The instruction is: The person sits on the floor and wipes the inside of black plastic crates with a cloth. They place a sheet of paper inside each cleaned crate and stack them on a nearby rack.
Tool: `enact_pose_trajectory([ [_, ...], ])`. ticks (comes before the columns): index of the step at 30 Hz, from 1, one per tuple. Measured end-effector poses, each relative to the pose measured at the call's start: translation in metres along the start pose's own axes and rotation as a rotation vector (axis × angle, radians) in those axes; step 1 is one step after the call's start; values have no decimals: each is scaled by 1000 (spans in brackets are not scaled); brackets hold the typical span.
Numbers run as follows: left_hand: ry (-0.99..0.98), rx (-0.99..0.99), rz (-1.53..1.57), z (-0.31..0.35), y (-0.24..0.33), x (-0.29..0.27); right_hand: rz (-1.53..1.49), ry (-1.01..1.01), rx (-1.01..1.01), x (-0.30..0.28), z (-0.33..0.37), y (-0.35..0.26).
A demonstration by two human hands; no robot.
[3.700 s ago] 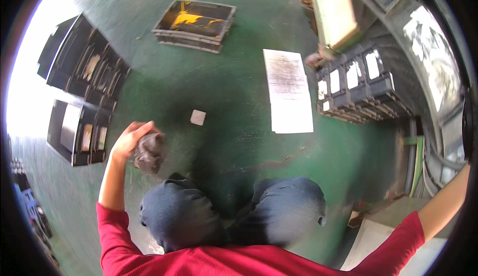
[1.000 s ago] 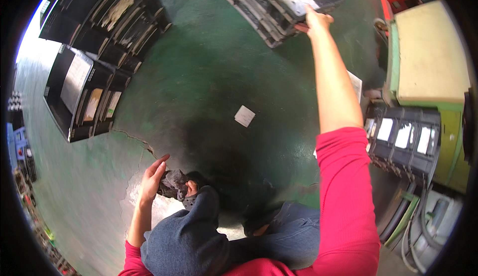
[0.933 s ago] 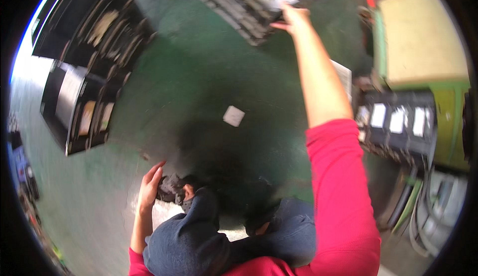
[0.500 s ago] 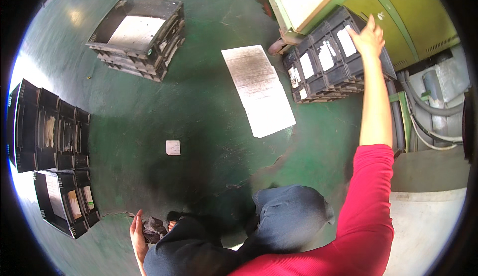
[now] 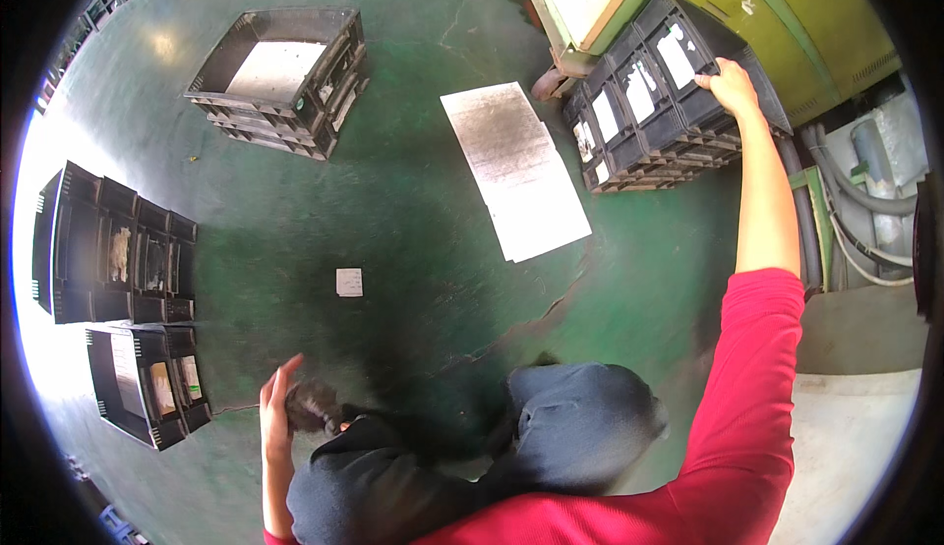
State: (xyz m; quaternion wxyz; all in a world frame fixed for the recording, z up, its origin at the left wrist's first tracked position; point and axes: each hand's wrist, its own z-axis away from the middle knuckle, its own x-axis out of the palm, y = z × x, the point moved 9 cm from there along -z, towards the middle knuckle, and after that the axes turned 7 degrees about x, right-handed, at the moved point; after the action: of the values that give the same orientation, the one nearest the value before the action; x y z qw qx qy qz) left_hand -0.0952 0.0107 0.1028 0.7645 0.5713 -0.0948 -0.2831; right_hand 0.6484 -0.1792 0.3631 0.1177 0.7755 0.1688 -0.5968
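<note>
My right hand (image 5: 736, 91) grips the edge of a black plastic crate (image 5: 678, 103) at the upper right, thumb on its near face and fingers curled over the rim. White torn labels show on that face, and ribbed crate edges lie below it. At the lower left my left hand (image 5: 278, 398) is raised beside my knee, its fingers stretched out. Next to its palm is a dark, crumpled thing (image 5: 313, 407), blurred; I cannot tell whether the hand touches it.
Stacked black crates stand at the upper left (image 5: 324, 103) and left edge (image 5: 84, 250). Large pale sheets (image 5: 536, 186) and a small paper slip (image 5: 349, 283) lie on the green floor. Right are a wheeled bench (image 5: 580, 0), a yellow-green cabinet (image 5: 796, 14) and hoses (image 5: 875, 196).
The spread fingers of my right hand have closed on the crate's edge. My left hand and the dark crumpled thing beside it have moved up in the view. The view has shifted slightly.
</note>
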Motion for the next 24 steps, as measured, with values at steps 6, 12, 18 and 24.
enact_pose_trajectory([
  [6, -732, 477, -244, -91, 154, 214, 50, -42, -57, 11, -12, 7],
  [12, -760, 842, -814, -123, 252, 475, 57, -121, -123, 11, -6, -5],
  [18, -531, 699, -925, -162, 272, 604, 5, -119, -112, 10, 12, -18],
  [24, -552, 553, -1034, -171, 275, 643, 39, -68, -160, 12, -3, -3],
])
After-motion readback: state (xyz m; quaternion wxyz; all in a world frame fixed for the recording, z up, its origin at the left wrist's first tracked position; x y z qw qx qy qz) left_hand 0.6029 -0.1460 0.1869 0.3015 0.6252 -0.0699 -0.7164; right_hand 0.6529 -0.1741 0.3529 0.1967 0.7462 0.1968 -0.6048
